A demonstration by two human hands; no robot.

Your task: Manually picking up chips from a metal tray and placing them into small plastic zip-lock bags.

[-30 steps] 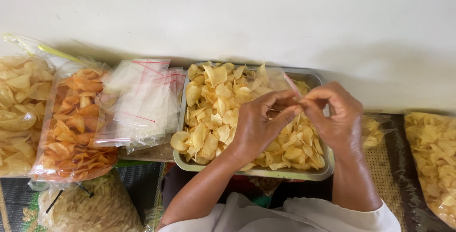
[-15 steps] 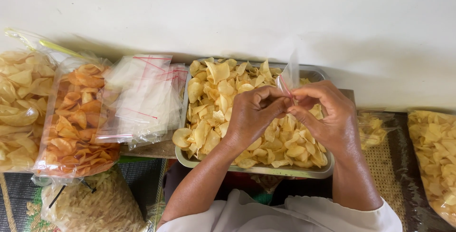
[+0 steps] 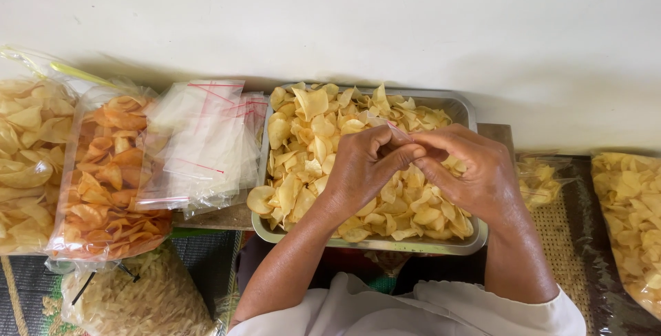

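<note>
Hands are being held together above a metal tray [image 3: 463,110] of pale yellow chips [image 3: 303,136], fingertips meeting near the tray's middle. Left hand [image 3: 361,167]: fingers are being curled in, thumb and forefinger pinched on a small clear plastic bag [image 3: 398,129], of which only a thin edge with a reddish strip is showing. Right hand [image 3: 468,171]: fingers are being bent likewise, tips closed on the same bag from the other side. Bag is being kept just over the chips, between both hands. Stack of empty clear bags [image 3: 203,143] is lying just left of the tray. Filled bag of orange chips [image 3: 103,177] is lying further left. Tray is resting on a table [image 3: 220,217].
</note>
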